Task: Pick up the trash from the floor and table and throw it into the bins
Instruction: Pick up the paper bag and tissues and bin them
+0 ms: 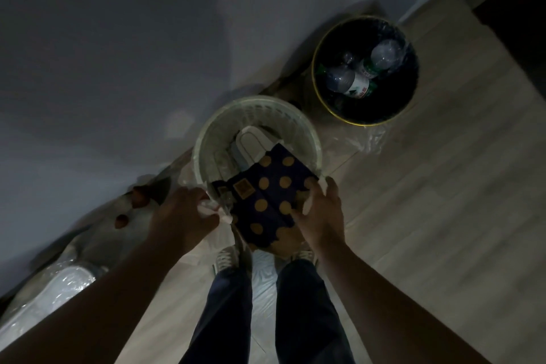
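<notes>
Over white bin [225, 122] near rim: dotted box [271, 195] half inside, right hand [325, 216] fingers curled on its edge; left hand [180, 216] fingers pinch crumpled tissue [208, 207]. Tilt box inward, let slide, then drop tissue.

**Colours and patterns: two bins and contents**

Box [271, 195]: deep navy, scattered with round tan-orange dots; one square tan label towards its left edge.
Tissue [206, 207]: white.
Near bin [266, 106]: off-white, lattice-patterned wall.
Far bin [363, 124]: black inside, thin yellow rim.
Bottles [359, 87]: clear, with labels in white, green and red.
Floor [443, 201]: pale wood-grain planks.
Wall [118, 38]: plain grey.
Trousers [230, 304]: dark blue.
</notes>
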A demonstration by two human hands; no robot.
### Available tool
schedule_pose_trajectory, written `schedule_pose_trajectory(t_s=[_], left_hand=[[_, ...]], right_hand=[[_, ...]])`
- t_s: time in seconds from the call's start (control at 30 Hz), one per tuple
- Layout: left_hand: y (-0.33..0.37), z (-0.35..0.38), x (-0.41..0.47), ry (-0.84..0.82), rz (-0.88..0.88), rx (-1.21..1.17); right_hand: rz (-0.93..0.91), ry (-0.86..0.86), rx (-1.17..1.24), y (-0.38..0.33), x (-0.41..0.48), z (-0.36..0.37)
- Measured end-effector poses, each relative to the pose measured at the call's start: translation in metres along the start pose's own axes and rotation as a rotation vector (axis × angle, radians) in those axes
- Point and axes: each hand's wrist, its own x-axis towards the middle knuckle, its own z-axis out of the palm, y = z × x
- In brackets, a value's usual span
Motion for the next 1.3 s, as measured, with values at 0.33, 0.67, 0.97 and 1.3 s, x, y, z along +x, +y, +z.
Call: schedule_pose_trajectory(t_s=[0.33, 0.67, 0.97, 1.3], left_hand=[[0.013, -0.015, 0.007, 0.013, 0.049, -0.049], [0.017, -0.016, 0.015, 0.035, 0.026, -0.074], [0.027, -0.015, 0.027, 0.144, 0.062, -0.126], [0.069, -0.022, 0.057, -0.127, 0.204, -0.064]], right_hand=[[0.534, -0.245, 0.226, -0.015, 0.002, -0.010], [0.327, 0.121, 0.443, -0.041, 0.009, -0.034], [0.247, -0.235, 0.088, -0.046, 0.029, -0.020], [0.203, -0.106, 0.149, -0.024, 0.010, -0.050]])
